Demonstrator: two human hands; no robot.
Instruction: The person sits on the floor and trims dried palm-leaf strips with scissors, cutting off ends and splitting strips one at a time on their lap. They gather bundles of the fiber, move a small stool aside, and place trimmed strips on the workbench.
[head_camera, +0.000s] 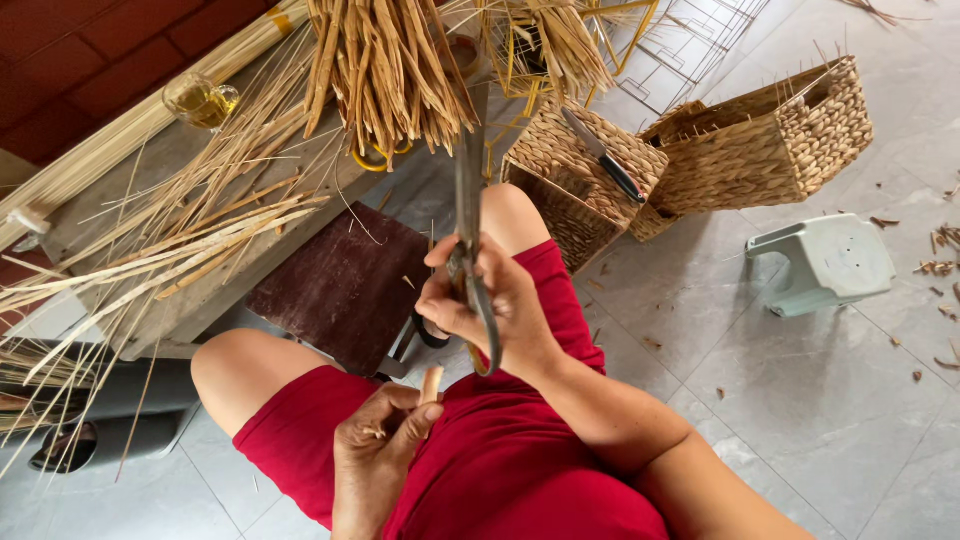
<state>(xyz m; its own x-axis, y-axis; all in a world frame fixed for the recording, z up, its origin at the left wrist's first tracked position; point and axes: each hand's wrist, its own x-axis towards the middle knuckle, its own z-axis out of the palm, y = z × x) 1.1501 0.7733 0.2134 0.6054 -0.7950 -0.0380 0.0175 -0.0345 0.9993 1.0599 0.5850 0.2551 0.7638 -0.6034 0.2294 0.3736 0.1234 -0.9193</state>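
My right hand (490, 305) is closed around the handles of a long pair of metal scissors (468, 215), whose blades point up toward a hanging bundle of dried straw stalks (390, 65). Low over my lap in red shorts (500, 460), my left hand (380, 440) pinches a short cut piece of pale stalk (431, 383) between thumb and fingers. The two hands are apart, the left below the right.
Long dried reeds (180, 230) lie across a low bench at left beside a glass of yellow liquid (203, 100). Woven baskets (760, 145) stand at right, one with a knife (605, 155) on it. A small grey stool (825, 262) and a dark board (345, 285) are on the tiled floor.
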